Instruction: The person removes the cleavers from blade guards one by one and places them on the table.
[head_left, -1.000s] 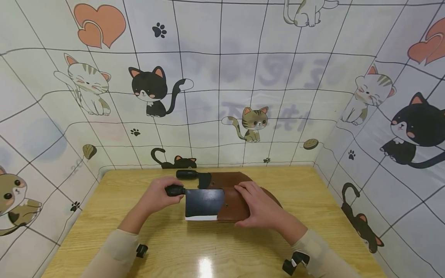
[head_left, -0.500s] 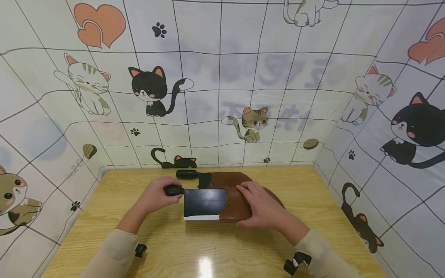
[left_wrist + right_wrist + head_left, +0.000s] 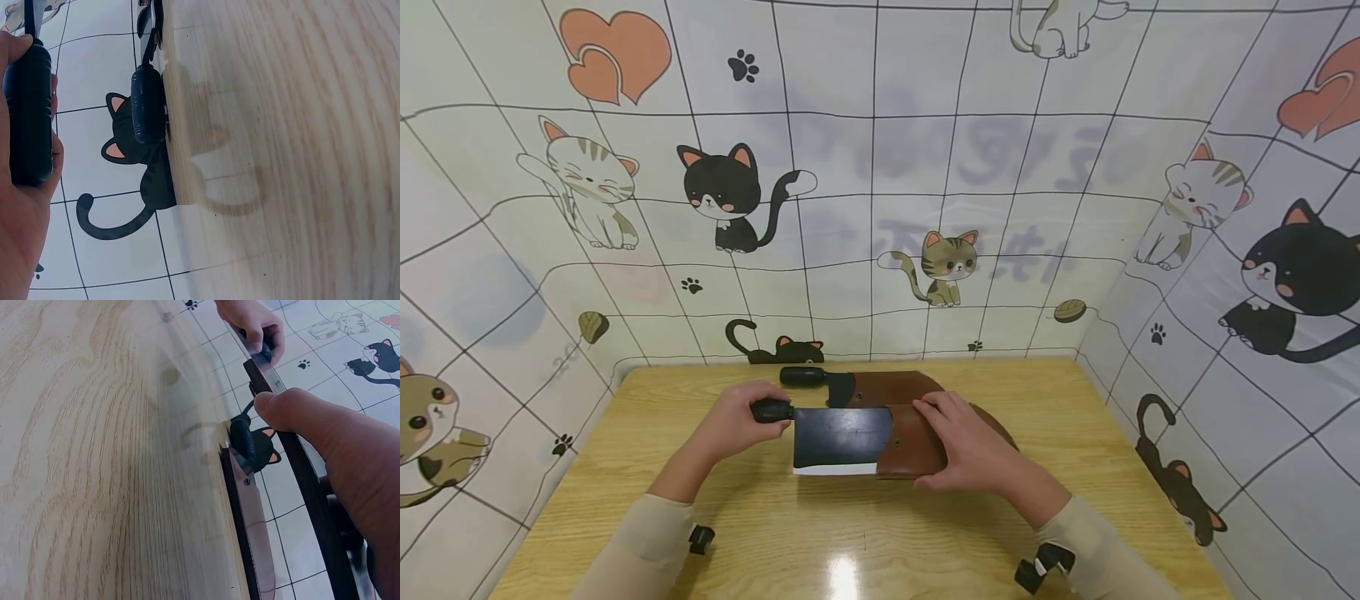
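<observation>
In the head view my left hand (image 3: pixel 739 427) grips the black handle of a cleaver (image 3: pixel 842 437), whose dark blade shows a bright lower edge. The blade's far end is hidden in a brown leather sheath (image 3: pixel 906 446). My right hand (image 3: pixel 968 448) holds that sheath from the right, thumb along its lower edge. In the left wrist view my fingers wrap the ribbed cleaver handle (image 3: pixel 31 115). Edge-on in the right wrist view, the sheath (image 3: pixel 312 500) is pinched under my right thumb, raised over the table.
Behind, a second knife (image 3: pixel 802 377) lies by the table's back edge in its own brown sheath (image 3: pixel 891 386), partly covered by the cleaver and sheath. Cat-printed sheeting (image 3: pixel 835 317) stands around the back and sides of the wooden table (image 3: pixel 760 533).
The cleaver has shifted slightly left with my left hand, and the sheath slightly right with my right hand. More of the blade shows outside the sheath.
</observation>
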Demonstrator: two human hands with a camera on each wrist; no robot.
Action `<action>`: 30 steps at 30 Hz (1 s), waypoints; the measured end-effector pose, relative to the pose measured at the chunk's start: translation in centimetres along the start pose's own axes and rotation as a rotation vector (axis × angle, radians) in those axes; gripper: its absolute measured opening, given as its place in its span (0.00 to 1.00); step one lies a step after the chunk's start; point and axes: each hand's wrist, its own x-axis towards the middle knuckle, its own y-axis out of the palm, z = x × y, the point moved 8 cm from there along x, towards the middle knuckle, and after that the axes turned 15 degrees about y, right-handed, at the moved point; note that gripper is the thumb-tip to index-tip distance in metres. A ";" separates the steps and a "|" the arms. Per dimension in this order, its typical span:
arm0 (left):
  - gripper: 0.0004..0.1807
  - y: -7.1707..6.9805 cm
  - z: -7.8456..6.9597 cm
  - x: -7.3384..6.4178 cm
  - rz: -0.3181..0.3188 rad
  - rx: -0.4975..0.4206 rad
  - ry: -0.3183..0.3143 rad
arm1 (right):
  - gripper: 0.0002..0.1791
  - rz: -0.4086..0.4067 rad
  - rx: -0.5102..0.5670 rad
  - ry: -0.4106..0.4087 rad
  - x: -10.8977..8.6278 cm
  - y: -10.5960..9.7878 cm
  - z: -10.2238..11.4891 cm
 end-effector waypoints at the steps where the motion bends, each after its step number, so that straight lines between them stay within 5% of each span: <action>1: 0.18 0.0 0.1 0.0 0.002 0.001 -0.005 | 0.65 0.002 0.002 0.002 0.0 0.0 0.0; 30: 0.18 -0.3 0.9 -1.0 0.030 -0.014 -0.074 | 0.66 0.019 0.010 0.037 -0.5 0.0 -0.5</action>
